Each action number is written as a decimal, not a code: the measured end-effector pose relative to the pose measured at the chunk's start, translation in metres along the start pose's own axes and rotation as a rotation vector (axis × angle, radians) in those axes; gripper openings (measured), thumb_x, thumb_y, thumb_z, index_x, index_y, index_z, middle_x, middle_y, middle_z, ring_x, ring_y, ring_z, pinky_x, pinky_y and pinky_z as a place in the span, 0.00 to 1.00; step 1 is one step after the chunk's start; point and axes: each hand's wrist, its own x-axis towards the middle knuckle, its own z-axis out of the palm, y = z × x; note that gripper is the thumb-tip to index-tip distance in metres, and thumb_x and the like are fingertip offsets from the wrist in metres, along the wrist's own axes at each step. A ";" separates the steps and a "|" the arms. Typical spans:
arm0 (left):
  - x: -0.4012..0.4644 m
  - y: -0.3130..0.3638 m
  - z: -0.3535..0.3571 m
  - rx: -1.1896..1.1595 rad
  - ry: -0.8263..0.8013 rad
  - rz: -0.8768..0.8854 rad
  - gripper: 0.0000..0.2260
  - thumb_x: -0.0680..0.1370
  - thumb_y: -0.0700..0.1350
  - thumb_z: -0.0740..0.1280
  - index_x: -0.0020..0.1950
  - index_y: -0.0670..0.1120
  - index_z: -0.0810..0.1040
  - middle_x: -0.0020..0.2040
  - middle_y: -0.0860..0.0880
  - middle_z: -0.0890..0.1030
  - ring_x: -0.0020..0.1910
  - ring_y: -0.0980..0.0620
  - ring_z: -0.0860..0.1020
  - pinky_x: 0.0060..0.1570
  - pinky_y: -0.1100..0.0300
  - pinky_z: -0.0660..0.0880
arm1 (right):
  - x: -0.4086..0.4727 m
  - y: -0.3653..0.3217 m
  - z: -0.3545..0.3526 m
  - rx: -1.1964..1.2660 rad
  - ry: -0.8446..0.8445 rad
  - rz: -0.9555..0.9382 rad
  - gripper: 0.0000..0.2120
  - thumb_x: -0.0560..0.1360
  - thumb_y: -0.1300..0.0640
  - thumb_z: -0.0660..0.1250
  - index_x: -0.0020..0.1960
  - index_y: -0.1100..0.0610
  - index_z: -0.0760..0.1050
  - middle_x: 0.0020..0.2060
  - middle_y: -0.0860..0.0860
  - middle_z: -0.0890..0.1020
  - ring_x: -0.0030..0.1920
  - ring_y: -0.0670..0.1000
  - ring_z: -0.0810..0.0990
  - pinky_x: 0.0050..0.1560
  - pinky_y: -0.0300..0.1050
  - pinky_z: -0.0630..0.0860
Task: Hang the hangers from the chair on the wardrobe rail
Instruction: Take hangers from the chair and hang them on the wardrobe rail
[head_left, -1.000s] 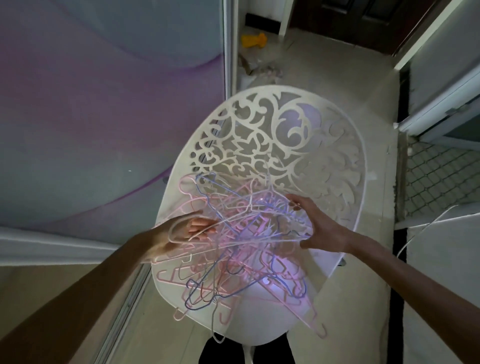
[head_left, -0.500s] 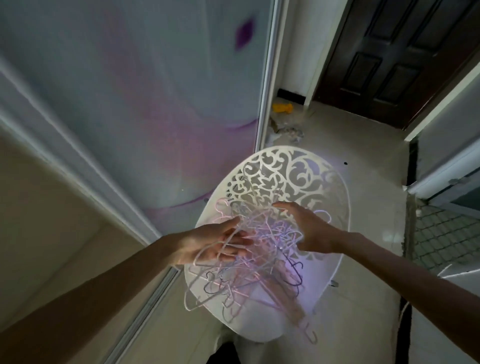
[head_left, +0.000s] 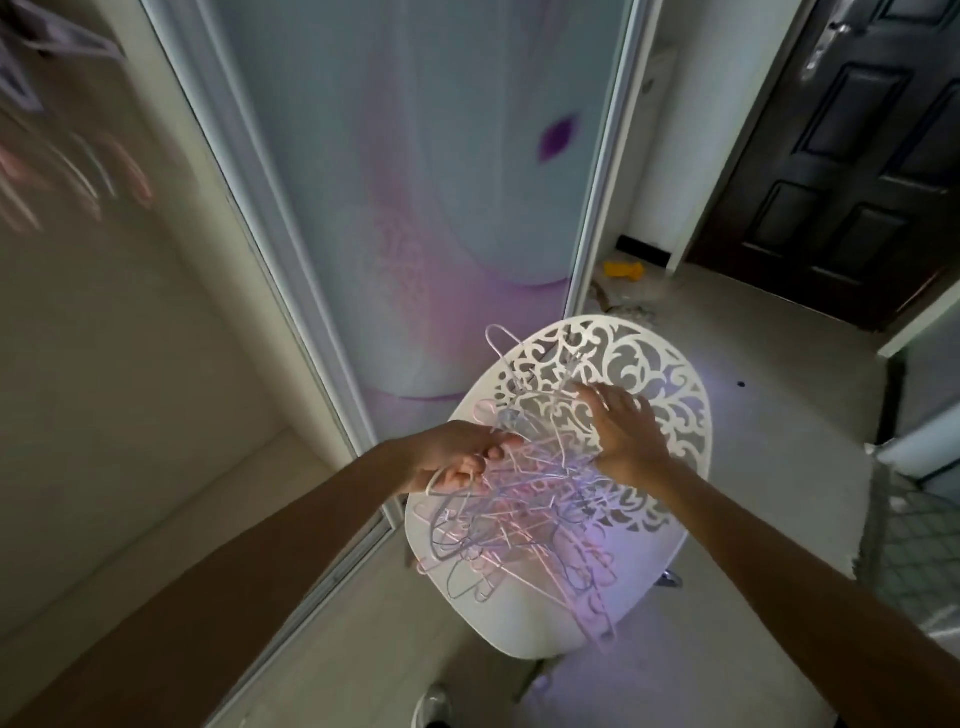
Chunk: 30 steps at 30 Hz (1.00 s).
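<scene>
A tangled bundle of several pink, white and blue wire hangers hangs between my hands, above the seat of a white chair with a cut-out scroll back. My left hand grips the bundle from its left side, fingers curled through the wires. On the bundle's upper right, my right hand holds the wires with its fingers spread over them. One white hanger hook sticks up past the chair back. The wardrobe rail is not visible; blurred hanging shapes show at far left.
A sliding wardrobe door with a pale purple pattern stands behind the chair, its frame beside the open beige wardrobe interior. A dark panelled door is at right. A yellow object lies on the floor.
The view has tilted up and left, showing more of the wardrobe. Both hands have raised the hanger bundle off the chair seat, and the right hand has moved higher on it.
</scene>
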 end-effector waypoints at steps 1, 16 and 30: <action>0.002 0.001 -0.001 0.000 -0.003 0.001 0.11 0.82 0.43 0.56 0.57 0.44 0.77 0.26 0.55 0.74 0.17 0.62 0.69 0.18 0.73 0.63 | -0.003 0.001 0.008 0.102 0.085 0.099 0.46 0.66 0.63 0.71 0.76 0.51 0.49 0.73 0.54 0.60 0.73 0.56 0.59 0.71 0.55 0.61; 0.101 -0.056 -0.065 0.529 0.029 -0.102 0.15 0.82 0.52 0.53 0.64 0.51 0.72 0.34 0.52 0.66 0.28 0.57 0.60 0.26 0.70 0.61 | -0.028 0.029 0.208 0.893 0.621 0.731 0.30 0.66 0.68 0.56 0.69 0.61 0.67 0.64 0.57 0.72 0.51 0.38 0.75 0.48 0.30 0.71; 0.182 -0.175 -0.150 1.126 0.776 0.219 0.15 0.78 0.60 0.57 0.56 0.58 0.80 0.50 0.52 0.83 0.51 0.47 0.79 0.45 0.57 0.70 | -0.027 0.086 0.313 0.898 -0.187 0.970 0.16 0.78 0.54 0.63 0.62 0.63 0.71 0.51 0.60 0.77 0.41 0.53 0.83 0.40 0.43 0.77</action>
